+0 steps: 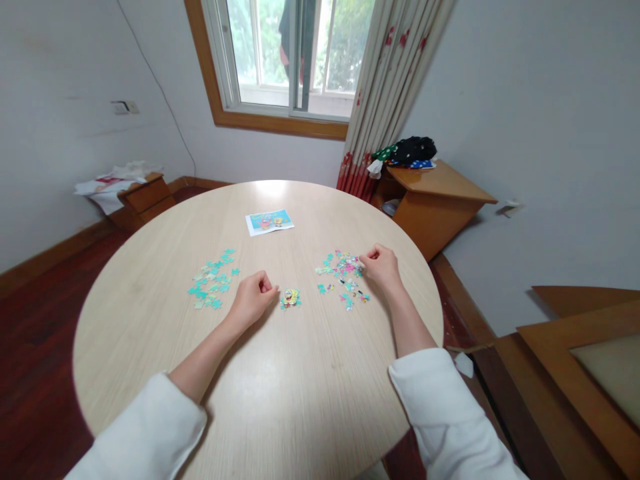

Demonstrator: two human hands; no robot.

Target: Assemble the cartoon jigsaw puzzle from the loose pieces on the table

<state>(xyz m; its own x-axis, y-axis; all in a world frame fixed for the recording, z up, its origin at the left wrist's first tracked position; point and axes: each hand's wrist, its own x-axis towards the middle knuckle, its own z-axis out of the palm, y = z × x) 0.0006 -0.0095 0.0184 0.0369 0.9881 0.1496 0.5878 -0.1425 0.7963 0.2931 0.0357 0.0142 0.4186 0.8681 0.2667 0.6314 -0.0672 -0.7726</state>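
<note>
The left hand was beside the yellow puzzle section, the right hand at loose pieces nearer the counter's right edge. Fingers curled; I couldn't tell if gripping.

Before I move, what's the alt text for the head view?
The right hand is at scattered multicoloured jigsaw pieces, the left hand beside a small joined yellow cartoon patch, on a round pale wood-grain table. Turquoise jigsaw pieces lie left; a blue printed picture sheet lies farther back.
</note>
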